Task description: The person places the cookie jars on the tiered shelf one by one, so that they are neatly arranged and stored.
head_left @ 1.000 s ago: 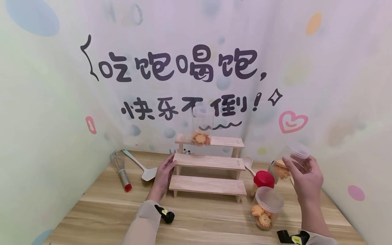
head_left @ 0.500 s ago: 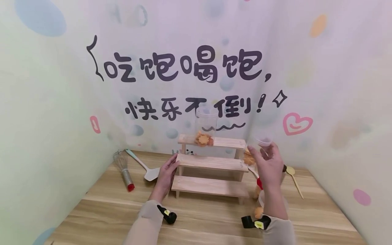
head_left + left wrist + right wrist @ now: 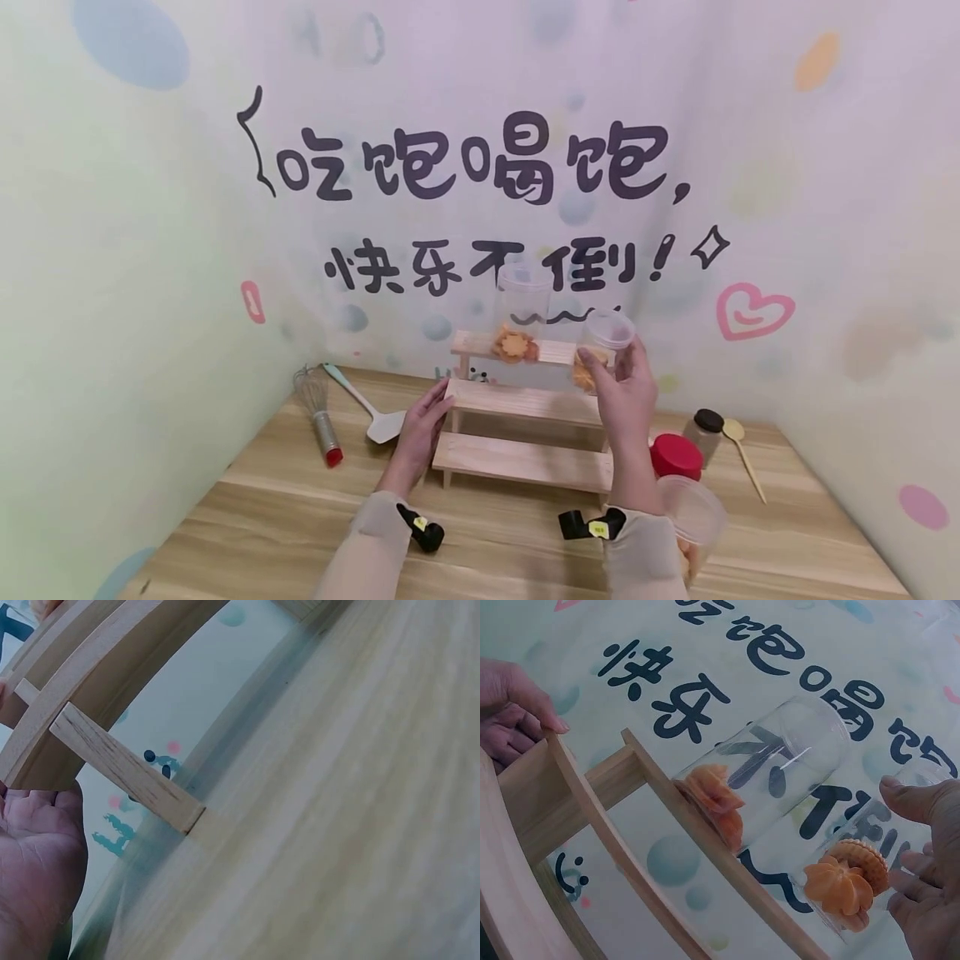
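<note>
A three-tier wooden display stand [image 3: 525, 402] stands on the table. My left hand [image 3: 420, 429] holds the left end of its middle shelf; the right wrist view shows those fingers bent at the shelf's end. In my right hand [image 3: 630, 400] is a clear plastic cookie jar [image 3: 847, 889] with a few orange-brown cookies at its bottom, gripped between thumb and fingers. This jar is upright at the right end of the top shelf; whether its base touches the wood I cannot tell. Left of it, another clear cookie jar [image 3: 522, 312] stands on that shelf.
Right of the stand are a red-lidded jar [image 3: 677, 457], a clear-lidded cookie jar [image 3: 690, 508] partly behind my right sleeve, a black-lidded jar [image 3: 705, 429] and a yellow spoon [image 3: 744, 458]. To the left lie a whisk [image 3: 318, 417] and a white spatula [image 3: 384, 427]. A printed curtain hangs behind.
My right hand has carried the cookie jar leftward from the table's right side to the top shelf's right end. My left hand has stayed on the stand. The head view has turned slightly left.
</note>
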### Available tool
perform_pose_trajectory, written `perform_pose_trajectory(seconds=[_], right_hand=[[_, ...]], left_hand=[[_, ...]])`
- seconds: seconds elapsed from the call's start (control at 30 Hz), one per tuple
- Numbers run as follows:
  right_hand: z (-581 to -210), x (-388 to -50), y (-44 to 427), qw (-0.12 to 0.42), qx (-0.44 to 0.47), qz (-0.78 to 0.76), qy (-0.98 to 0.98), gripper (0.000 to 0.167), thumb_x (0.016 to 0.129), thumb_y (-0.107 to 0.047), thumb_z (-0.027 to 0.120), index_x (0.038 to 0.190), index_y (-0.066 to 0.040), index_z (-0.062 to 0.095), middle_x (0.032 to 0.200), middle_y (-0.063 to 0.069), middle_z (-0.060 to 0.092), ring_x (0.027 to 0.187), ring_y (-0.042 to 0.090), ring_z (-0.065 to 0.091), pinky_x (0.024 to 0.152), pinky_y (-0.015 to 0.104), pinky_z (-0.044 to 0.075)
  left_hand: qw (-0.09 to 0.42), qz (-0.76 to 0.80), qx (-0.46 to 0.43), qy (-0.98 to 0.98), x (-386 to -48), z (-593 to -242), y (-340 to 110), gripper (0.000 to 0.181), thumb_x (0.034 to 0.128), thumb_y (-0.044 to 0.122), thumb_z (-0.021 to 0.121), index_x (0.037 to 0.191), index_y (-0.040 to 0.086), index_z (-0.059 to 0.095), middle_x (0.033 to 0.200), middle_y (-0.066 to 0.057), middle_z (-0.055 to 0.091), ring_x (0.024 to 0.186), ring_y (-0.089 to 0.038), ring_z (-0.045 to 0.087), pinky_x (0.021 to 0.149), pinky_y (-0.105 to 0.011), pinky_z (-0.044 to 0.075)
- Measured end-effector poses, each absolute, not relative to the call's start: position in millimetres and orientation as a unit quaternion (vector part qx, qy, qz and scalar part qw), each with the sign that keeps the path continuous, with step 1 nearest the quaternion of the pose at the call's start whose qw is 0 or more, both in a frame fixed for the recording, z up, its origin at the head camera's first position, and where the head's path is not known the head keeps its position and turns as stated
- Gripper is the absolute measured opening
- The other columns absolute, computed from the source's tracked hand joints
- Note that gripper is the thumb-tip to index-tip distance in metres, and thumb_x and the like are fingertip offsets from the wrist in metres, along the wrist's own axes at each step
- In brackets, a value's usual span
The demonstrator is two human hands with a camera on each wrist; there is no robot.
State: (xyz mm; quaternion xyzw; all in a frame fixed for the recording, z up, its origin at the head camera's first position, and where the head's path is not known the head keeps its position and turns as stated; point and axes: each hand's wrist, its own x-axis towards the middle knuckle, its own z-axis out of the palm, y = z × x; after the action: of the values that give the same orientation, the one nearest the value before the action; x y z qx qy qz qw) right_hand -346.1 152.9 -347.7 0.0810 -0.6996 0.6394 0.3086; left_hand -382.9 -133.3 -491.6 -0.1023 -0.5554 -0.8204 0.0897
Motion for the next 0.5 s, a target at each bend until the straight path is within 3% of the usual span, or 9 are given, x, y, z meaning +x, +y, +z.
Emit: perform_pose_trajectory(seconds=[0.23,0.5], right_hand=[[-355.2,-351.4,150.4,0.290,0.059,0.615,-0.731,0.072,0.083,-0.040,0.083,0.147,-0.031,0.051,0.149,-0.005,0.052,0.142,0.016,0.042,0.116,0.039,0.036],[-357.8,-352.8,156.1,0.297,0.052,0.623,-0.722,0.074,0.084,-0.033,0.083,0.149,-0.025,0.049,0.151,-0.001,0.050,0.143,0.016,0.040,0.116,0.036,0.034]], left_hand=[[0.095,-0.826,-0.110,-0.544,-384.2,-491.8,-132.6,0.062,0.0985,0.019,0.066,0.152,0.000,0.040,0.159,-0.014,0.036,0.147,-0.024,0.032,0.121,-0.037,0.025],[0.091,-0.832,-0.114,-0.536,-381.1,-491.4,-131.5,0.059,0.0992,0.017,0.064,0.151,0.002,0.042,0.160,-0.014,0.033,0.148,-0.023,0.029,0.122,-0.039,0.022]])
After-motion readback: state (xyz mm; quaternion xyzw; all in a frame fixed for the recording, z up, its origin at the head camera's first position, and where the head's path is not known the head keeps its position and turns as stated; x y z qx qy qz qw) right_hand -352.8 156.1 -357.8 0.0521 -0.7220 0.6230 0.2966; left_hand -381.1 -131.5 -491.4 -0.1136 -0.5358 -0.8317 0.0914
